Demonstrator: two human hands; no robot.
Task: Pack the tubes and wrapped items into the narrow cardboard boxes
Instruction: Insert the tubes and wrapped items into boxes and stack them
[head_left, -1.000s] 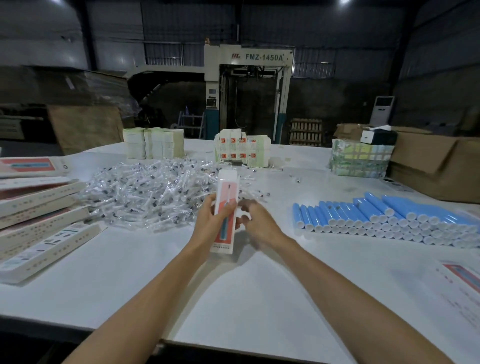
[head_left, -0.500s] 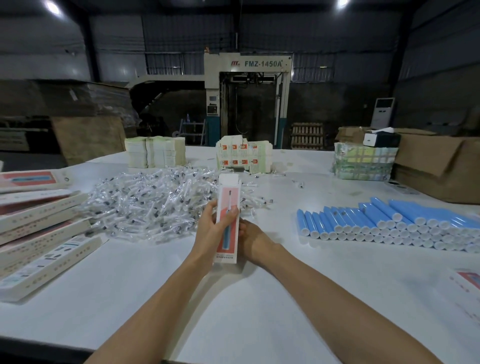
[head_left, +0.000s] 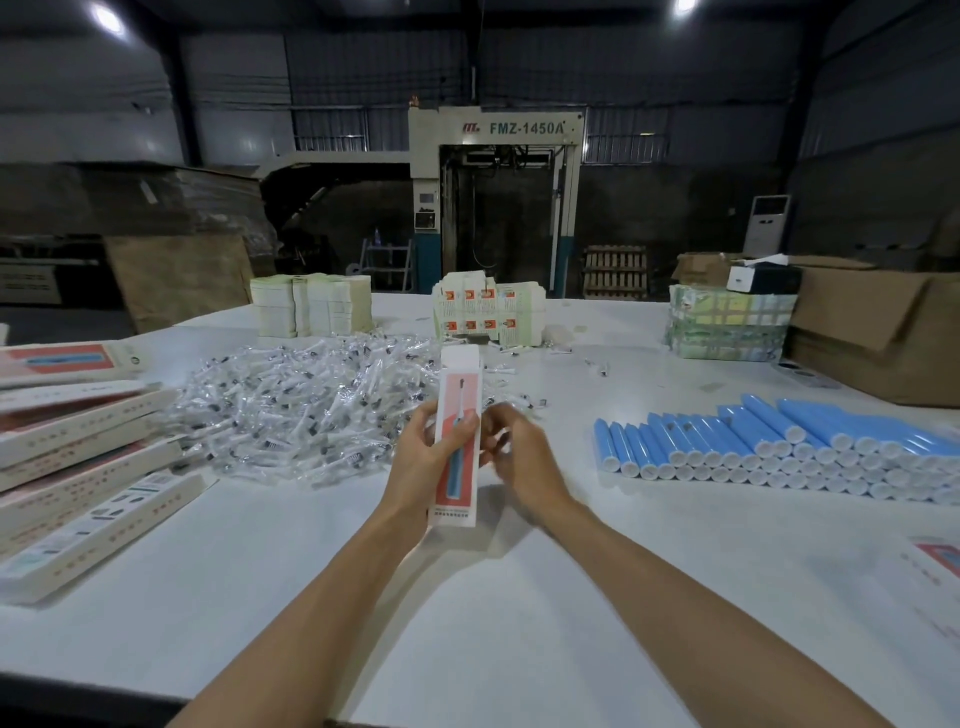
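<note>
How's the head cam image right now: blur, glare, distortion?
Head view: right hand motion-blurred at the fingers, left hand and narrow box sharp; wide-angle lens bows the table edges; ceiling lamps flare at the top; background dim.

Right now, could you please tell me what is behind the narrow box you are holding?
Behind the narrow box, held by the left hand, spreads the pile of wrapped items; the box covers part of it.

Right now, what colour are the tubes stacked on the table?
Blue tubes, white ends; head view.
</note>
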